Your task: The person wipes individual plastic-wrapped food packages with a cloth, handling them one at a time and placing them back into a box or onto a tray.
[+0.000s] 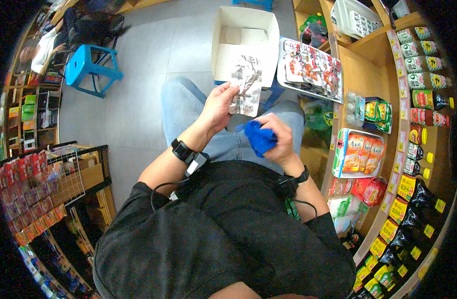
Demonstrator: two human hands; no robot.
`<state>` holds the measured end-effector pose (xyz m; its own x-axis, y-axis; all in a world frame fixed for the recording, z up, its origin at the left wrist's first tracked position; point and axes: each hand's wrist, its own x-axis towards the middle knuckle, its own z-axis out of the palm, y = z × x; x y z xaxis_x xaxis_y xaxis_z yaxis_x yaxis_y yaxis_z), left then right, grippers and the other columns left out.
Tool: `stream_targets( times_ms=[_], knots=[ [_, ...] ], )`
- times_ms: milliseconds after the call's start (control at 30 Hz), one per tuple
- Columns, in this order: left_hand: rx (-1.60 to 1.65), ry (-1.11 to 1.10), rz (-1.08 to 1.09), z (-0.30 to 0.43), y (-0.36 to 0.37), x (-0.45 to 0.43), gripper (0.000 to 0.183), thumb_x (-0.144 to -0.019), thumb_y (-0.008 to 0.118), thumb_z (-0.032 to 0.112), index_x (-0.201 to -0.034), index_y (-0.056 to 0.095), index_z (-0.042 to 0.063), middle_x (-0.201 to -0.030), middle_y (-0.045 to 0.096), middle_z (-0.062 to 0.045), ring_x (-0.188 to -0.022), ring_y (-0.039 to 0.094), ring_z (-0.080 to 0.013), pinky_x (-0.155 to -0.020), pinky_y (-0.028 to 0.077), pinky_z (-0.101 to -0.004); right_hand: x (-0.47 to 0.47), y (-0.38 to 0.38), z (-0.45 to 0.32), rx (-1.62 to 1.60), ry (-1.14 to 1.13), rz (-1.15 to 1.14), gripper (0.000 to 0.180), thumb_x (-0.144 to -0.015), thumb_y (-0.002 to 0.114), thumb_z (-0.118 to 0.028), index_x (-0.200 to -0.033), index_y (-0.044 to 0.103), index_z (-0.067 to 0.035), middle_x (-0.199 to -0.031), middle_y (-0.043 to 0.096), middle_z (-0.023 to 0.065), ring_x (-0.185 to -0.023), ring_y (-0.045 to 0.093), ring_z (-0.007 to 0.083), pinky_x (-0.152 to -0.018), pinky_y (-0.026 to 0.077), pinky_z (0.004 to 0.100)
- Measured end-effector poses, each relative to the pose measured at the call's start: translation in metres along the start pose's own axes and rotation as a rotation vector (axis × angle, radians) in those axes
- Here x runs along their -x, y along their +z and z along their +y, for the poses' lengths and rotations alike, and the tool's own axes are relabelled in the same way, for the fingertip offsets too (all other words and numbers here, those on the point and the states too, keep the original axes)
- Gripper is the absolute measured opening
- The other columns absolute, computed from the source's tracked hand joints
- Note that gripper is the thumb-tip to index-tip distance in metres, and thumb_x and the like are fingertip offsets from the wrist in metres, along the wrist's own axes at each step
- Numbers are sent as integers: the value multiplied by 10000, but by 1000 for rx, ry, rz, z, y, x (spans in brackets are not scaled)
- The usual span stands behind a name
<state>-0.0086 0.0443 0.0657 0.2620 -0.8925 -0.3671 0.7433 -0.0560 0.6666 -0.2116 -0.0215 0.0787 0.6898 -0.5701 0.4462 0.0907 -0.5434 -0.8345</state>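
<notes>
My left hand (218, 106) holds a silvery foil food packet (247, 88) by its left edge, over the near end of an open white cardboard box (271, 48). In my right hand (278, 140) is a bunched blue cloth (259, 138), just below and right of the packet and not clearly touching it. Right of the box lies a white tray (283, 80) with several printed foil packets (310, 71) in overlapping rows. The box rests on something blue, mostly hidden.
Wooden shelves (366, 71) with bottles and packaged food stand close on the right. A blue plastic stool (79, 67) is on the tiled floor at upper left, near a seated person (45, 50). Hanging packets (30, 194) fill a rack at lower left.
</notes>
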Motion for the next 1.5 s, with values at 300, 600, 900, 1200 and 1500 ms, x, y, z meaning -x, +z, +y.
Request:
stream_targets(
  times_ms=[300, 600, 900, 1200, 1500],
  knots=[
    [-49, -78, -108, -26, 4, 5, 276, -1043, 508, 158, -1264, 593, 16, -1115, 700, -62, -962, 674, -137, -852, 555, -299, -37, 3, 6, 221, 262, 290, 385, -643, 773, 30, -1010, 661, 13, -1086, 621, 131, -995, 644, 294, -878, 524, 352],
    [60, -58, -51, -27, -5, 5, 277, -1038, 518, 150, -1261, 600, 8, -1131, 695, -74, -985, 674, -147, -859, 552, -297, -25, 6, 6, 235, 133, -80, 323, -620, 789, -30, -927, 689, -32, -1003, 624, 118, -891, 665, 311, -761, 560, 375],
    [-296, -8, -125, -21, -2, 6, 251, -991, 577, 86, -1220, 633, -1, -1094, 701, -41, -968, 646, -103, -865, 523, -270, -36, -5, 1, 198, 132, 129, 374, -619, 763, 18, -985, 687, -3, -1050, 639, 125, -933, 663, 290, -817, 542, 347],
    [-573, -87, -220, -11, 10, 21, 255, -995, 575, 82, -1210, 658, -29, -1005, 704, -17, -875, 626, -71, -764, 526, -245, -35, 0, 7, 400, 119, 156, 349, -632, 782, -10, -969, 696, -40, -1019, 629, 109, -875, 667, 314, -735, 556, 382],
    [-565, -120, -180, -16, 2, 25, 227, -905, 613, 57, -1104, 682, -27, -963, 705, -11, -825, 624, -67, -732, 506, -239, -31, -27, 47, 202, 411, 366, 313, -693, 814, -44, -958, 667, 38, -963, 659, 127, -861, 675, 254, -776, 531, 323]
  ],
)
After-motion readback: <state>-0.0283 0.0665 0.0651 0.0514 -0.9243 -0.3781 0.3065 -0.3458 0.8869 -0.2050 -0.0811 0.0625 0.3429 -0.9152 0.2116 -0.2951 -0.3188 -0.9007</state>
